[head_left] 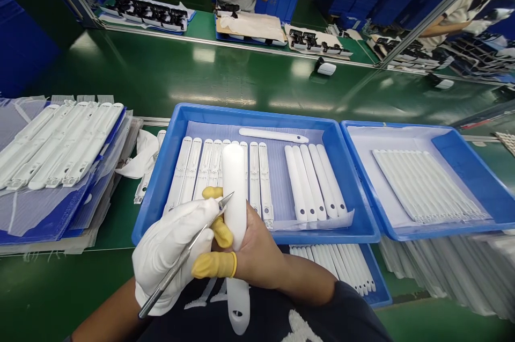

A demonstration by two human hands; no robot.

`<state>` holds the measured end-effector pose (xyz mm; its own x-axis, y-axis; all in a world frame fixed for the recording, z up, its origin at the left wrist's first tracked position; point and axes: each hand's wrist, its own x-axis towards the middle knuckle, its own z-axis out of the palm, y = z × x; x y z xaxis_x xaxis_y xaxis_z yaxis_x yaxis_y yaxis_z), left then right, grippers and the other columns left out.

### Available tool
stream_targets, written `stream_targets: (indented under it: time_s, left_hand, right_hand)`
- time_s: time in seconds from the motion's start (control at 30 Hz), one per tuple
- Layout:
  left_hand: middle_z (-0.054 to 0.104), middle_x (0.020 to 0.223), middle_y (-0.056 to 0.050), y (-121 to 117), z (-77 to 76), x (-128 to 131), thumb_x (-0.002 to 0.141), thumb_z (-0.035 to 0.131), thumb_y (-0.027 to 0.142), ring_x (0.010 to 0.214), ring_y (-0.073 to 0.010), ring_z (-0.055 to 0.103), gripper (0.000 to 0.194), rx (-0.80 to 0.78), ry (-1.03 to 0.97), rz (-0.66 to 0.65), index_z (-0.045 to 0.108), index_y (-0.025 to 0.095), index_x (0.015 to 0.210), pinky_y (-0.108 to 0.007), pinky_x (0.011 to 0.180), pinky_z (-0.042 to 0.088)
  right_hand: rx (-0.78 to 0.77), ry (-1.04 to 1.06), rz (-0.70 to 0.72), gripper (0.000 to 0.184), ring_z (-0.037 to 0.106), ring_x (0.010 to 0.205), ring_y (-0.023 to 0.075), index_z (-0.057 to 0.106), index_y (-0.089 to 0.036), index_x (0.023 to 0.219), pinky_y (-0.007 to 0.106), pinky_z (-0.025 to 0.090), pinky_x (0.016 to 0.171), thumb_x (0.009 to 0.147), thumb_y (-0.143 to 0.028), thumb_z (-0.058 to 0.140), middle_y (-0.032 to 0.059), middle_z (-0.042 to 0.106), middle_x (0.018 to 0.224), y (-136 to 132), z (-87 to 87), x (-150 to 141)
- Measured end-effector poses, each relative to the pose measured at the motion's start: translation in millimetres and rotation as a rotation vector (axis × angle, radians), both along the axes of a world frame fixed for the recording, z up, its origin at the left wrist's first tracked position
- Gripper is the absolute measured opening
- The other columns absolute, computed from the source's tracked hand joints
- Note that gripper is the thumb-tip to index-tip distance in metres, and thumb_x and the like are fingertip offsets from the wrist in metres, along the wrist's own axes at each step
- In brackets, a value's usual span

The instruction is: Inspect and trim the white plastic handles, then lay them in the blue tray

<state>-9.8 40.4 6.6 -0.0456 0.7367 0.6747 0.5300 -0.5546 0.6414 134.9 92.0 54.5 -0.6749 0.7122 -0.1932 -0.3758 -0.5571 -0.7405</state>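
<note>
Eight slotted white strips (254, 178) lay side by side in a blue plastic tray (257, 114) on the green bench (201, 73), and beside them sat several rounded white pieces (316, 181), with one more lying crosswise above. Over that tray, the right hand (257, 250) held a long white plastic part (235, 191) upright, its fingers (213, 266), capped in yellow finger cots, wrapped around it and pressing on its side. The gloved left hand (167, 248) pinched a steel scalpel (181, 256), its fingers closed on the handle and the blade tip beside the part's upper end; whether the blade touched, I cannot tell. A second tray (454, 157) to the right carried a tidy row of slim white bars (426, 186), and a stack of white strips (60, 143) rested on blue sheets at the left.
</note>
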Motion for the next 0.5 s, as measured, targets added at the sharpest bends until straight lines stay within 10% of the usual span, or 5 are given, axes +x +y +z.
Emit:
stream_targets:
  time_s: [0.5]
  left_hand:
    - [0.075, 0.123, -0.01, -3.6, -4.4, 6.4, 0.096, 0.063, 0.026, 0.104, -0.0325, 0.075, 0.049, 0.004, -0.015, 0.095, 0.058, 0.028, 0.145, -0.051, 0.082, 0.07]
  right_hand:
    - [-0.01, -0.028, 0.018, 0.06, 0.042, 0.066, 0.0102, 0.045, -0.023, 0.071, 0.03, 0.047, 0.071, 0.047, -0.032, 0.1, -0.008, 0.043, 0.071, 1.2, 1.2, 3.2]
